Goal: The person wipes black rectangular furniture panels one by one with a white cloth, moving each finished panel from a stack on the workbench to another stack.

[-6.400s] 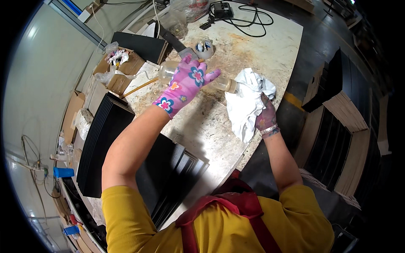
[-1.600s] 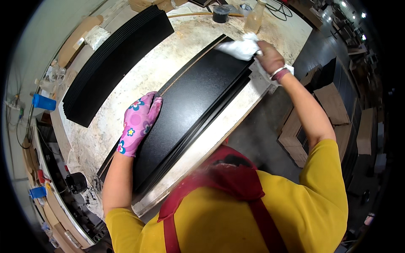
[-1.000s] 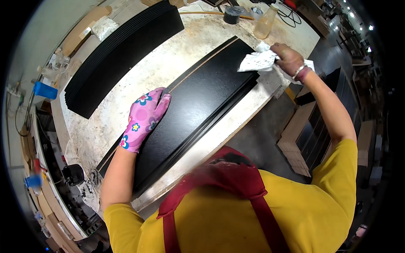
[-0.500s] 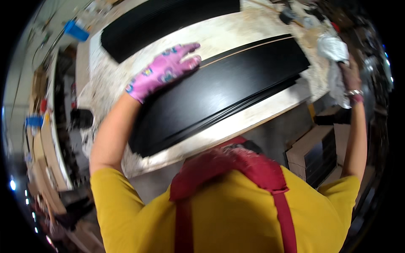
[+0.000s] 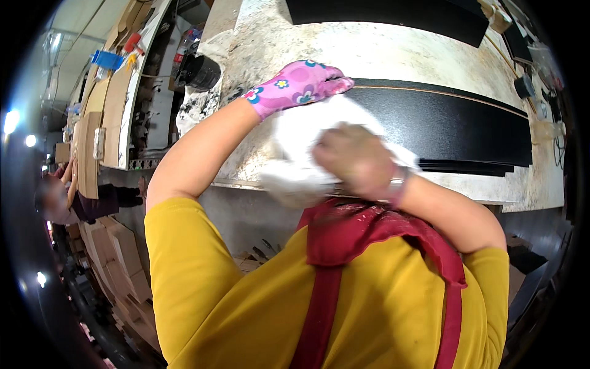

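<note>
A stack of black boards [image 5: 448,123] lies on the worktable, the top one with a thin tan strip along its far edge. My left hand [image 5: 301,86], in a pink flowered glove, rests at the far edge near the stack's left end, fingers stretched out. My right hand [image 5: 356,157] is bare, with a band at the wrist, and smeared by motion. It is closed on a white cloth [image 5: 307,129] bunched over the left part of the top board. The cloth hides that end of the stack.
Another black board stack [image 5: 393,15] lies at the table's far side. A black container [image 5: 200,72] stands by the stained table's [image 5: 258,37] left edge. On the right is a black cup [image 5: 524,87]. Another person [image 5: 61,203] is at far left, beside cardboard pieces [image 5: 114,246].
My right hand has swept the white cloth from the far right across to the boards' left end. My left hand stays at the far edge. The whole view has shifted.
</note>
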Motion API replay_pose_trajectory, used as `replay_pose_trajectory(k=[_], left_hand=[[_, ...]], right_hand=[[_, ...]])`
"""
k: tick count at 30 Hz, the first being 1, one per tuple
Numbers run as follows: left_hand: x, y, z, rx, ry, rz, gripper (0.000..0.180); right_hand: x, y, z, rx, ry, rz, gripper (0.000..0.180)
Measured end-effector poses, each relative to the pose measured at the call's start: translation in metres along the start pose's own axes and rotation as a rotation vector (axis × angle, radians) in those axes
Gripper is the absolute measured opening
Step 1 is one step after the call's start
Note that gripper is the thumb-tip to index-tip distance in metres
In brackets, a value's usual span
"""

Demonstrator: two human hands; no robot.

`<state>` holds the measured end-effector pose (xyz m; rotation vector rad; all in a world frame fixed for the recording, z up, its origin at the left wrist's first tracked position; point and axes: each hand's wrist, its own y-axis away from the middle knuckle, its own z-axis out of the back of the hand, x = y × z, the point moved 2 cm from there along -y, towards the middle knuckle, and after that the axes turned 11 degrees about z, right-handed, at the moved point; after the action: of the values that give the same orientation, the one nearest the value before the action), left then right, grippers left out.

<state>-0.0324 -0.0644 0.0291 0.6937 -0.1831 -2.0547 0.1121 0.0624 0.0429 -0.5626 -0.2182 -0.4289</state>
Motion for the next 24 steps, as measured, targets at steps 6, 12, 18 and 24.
replay_pose_trajectory(k=[6,12,18,24], left_hand=[[0.012,-0.001,0.0,-0.084,-0.016,-0.213,0.051],[0.102,0.043,0.074,-0.791,0.156,0.064,0.054],[0.029,0.055,0.017,-0.396,0.051,-0.088,0.047],[0.009,0.033,-0.002,-0.226,0.151,-0.432,0.038]], right_hand=[[-0.003,-0.025,0.005,0.073,-0.241,0.037,0.028],[-0.028,0.107,0.112,-0.397,-1.004,-0.95,0.059],[-0.048,0.09,0.045,-0.207,-0.826,-0.688,0.071],[0.001,0.004,0.026,0.044,-1.225,-0.213,0.074]])
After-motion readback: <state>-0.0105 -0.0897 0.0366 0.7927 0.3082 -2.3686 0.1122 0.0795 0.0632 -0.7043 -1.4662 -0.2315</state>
